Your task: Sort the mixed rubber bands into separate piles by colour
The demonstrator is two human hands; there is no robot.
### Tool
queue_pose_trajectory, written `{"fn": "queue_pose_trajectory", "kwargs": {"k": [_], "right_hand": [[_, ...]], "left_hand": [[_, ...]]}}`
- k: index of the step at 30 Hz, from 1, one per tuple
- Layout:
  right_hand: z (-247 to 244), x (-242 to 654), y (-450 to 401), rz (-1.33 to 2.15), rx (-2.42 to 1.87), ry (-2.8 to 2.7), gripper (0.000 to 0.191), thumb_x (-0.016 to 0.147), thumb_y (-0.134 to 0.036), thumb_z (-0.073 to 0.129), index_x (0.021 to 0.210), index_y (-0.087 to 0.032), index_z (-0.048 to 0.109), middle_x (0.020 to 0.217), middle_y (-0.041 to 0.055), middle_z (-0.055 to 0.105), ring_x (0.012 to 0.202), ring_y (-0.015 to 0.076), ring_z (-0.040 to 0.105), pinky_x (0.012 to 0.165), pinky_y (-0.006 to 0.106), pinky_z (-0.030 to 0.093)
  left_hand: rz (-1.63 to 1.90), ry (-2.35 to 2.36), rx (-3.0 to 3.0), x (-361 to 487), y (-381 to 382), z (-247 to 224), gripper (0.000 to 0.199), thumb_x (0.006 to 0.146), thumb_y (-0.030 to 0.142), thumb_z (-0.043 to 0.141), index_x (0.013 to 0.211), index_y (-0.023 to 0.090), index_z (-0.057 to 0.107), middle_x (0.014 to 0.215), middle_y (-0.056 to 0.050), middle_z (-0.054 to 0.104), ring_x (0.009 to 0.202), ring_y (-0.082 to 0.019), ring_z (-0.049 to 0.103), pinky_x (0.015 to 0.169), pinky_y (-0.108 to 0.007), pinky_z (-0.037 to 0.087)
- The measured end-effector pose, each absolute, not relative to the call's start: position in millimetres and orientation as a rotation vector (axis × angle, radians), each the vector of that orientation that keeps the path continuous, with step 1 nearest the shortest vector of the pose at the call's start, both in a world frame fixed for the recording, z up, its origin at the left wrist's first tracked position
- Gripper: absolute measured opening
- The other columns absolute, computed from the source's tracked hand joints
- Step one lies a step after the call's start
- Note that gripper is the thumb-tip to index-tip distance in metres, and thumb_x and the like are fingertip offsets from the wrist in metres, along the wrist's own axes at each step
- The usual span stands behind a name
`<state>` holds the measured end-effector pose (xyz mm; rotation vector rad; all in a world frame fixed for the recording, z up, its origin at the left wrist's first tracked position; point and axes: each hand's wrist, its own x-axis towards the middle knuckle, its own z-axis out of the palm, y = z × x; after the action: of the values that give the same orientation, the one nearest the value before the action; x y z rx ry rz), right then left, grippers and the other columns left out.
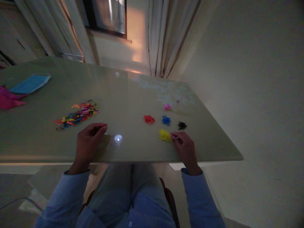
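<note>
My left hand [89,140] is closed over the table, its thumb and index finger pressed together; whatever they hold, if anything, is too small to see. Just beyond it lies a mixed heap of coloured bands [79,114]. My right hand [184,146] is pinched at the right edge of a yellow pile of bands [164,135], and its fingertips hide what is between them. Behind the yellow pile sit a red pile [149,119], a blue pile [166,120] and a black pile [182,125]. A pink pile [167,106] is farther back.
The glossy table [128,95] has its front edge near my lap and its right edge beside the wall. A blue face mask [32,83] and a bright pink item [9,98] lie at the far left. Something small and clear [178,100] is behind the piles.
</note>
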<state>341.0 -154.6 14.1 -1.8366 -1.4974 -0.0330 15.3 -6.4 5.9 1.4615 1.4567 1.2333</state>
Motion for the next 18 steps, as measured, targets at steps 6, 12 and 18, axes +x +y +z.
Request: {"fn": "queue_pose_trajectory", "kwargs": {"k": [6, 12, 18], "right_hand": [[27.3, 320.0, -159.3, -0.017, -1.767, -1.418, 0.016, 0.092, -0.031, 0.059, 0.09, -0.02, 0.071, 0.085, 0.0058, 0.069, 0.069, 0.0173, 0.061, 0.063, 0.029, 0.049], [27.2, 261.7, -141.0, 0.252, -1.524, -1.613, 0.012, 0.094, -0.025, 0.059, 0.091, -0.02, 0.07, 0.083, 0.0039, 0.067, 0.07, 0.0154, 0.06, 0.067, 0.027, 0.049], [9.5, 229.1, -103.5, 0.511, -1.415, -1.801, 0.015, 0.094, -0.028, 0.059, 0.093, -0.02, 0.072, 0.085, 0.005, 0.071, 0.077, 0.0167, 0.065, 0.07, 0.027, 0.049]], "left_hand": [[1.239, 1.422, 1.44, 14.1, -4.9, 1.9, 0.029, 0.069, 0.045, 0.073, 0.086, 0.021, 0.074, 0.084, -0.003, 0.074, 0.078, -0.019, 0.066, 0.07, -0.028, 0.052], [1.252, 1.374, 1.431, 14.2, -3.0, -2.3, 0.03, 0.07, 0.044, 0.072, 0.086, 0.019, 0.073, 0.083, -0.004, 0.074, 0.075, -0.018, 0.065, 0.07, -0.028, 0.051], [1.236, 1.29, 1.485, 13.9, -3.5, -2.2, 0.027, 0.076, 0.041, 0.068, 0.086, 0.017, 0.072, 0.08, -0.004, 0.073, 0.073, -0.017, 0.065, 0.069, -0.028, 0.05]]}}
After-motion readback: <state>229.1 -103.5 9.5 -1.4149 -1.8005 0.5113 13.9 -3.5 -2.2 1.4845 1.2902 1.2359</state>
